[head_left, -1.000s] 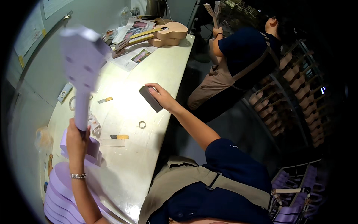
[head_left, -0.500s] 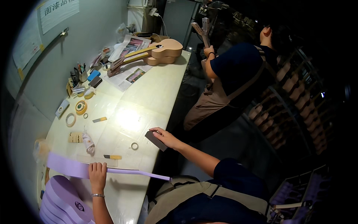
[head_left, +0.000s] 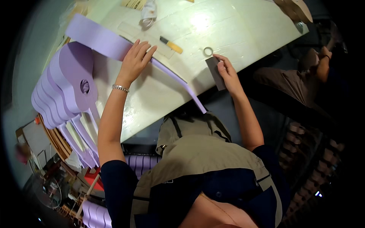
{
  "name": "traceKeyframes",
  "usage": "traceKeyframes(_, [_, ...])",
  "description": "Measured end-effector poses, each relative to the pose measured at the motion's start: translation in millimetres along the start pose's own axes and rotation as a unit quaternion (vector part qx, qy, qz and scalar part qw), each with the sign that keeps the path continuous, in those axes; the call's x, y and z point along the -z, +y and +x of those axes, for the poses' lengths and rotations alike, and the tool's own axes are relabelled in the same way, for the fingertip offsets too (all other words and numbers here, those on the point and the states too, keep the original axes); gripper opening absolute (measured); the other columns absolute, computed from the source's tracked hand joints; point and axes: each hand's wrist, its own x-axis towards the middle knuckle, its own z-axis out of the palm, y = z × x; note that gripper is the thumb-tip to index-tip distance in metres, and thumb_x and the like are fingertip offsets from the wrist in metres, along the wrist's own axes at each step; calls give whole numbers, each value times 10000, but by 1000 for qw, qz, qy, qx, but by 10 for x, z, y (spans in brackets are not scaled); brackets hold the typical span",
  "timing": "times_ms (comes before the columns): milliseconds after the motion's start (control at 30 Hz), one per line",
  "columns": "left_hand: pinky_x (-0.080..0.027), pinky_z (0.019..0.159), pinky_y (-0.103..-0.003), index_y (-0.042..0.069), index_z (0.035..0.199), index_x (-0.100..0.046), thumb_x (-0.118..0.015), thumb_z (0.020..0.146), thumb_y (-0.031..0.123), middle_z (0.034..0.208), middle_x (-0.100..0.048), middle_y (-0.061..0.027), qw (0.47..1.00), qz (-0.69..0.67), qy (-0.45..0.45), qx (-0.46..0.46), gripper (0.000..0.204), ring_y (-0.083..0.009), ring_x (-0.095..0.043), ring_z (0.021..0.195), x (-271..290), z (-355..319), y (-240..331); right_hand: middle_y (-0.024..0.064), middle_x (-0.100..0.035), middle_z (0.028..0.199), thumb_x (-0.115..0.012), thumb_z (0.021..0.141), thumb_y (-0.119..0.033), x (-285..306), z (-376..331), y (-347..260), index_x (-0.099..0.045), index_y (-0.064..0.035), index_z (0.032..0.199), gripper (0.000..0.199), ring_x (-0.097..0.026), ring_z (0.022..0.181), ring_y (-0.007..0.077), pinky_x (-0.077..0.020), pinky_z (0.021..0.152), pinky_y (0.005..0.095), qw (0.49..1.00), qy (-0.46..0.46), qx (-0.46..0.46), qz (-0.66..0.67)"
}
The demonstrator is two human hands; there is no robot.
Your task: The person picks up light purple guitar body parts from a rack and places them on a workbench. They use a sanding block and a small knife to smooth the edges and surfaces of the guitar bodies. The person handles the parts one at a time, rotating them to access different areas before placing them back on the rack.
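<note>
A light-purple ukulele (head_left: 97, 37) is turned on its edge over the near side of the table, its neck running toward my apron. My left hand (head_left: 135, 60) is closed over it where the neck meets the body, the fingers lying across the edge. In my right hand (head_left: 229, 76) is a dark grey sanding block (head_left: 215, 74), held between thumb and fingers. The block is apart from the neck, near the table's front edge. To the left, several more purple ukuleles (head_left: 72, 76) stand in a close row, soundhole facing out.
A yellow-handled blade (head_left: 172, 45) lies beyond the neck, close to a clear ruler-like strip (head_left: 131, 30). A small tape roll (head_left: 208, 51) sits near the block. White cloth (head_left: 148, 14) lies further back. Another person (head_left: 292, 78) in an apron stands at the right.
The view has swung down toward my body, so things appear shifted. My left hand still holds the ukulele; my right hand still has the sanding block, now turned more upright in the picture.
</note>
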Motion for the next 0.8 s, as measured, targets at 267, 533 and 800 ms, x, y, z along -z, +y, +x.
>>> traceKeyframes(267, [-438,950,-414,152,1096,-629,-690,719,128,1099,-533,-33,994,18,88,57,383,-221,-532,1054,-40,-194,226,116,-536,1115,-525,882,-293,-158,93,78,-534,-115,1185,352,-517,1035,230,-381,909,306,985,-49,80,-147])
traceKeyframes(533, [-377,946,-346,27,1035,-596,-631,816,286,1003,-624,-76,986,25,141,81,341,-235,-581,988,686,171,-389,127,-539,1060,-588,825,-329,-289,-54,167,-599,-215,1112,309,-571,903,288,-473,733,331,947,-56,154,-277])
traceKeyframes(800, [-418,837,-338,46,1276,-439,-489,876,355,1005,-592,-118,958,-149,5,245,508,-238,-561,927,699,434,-719,136,-538,1065,-612,802,-336,-339,-48,189,-608,-219,1099,320,-574,895,292,-477,718,337,930,-48,181,-317])
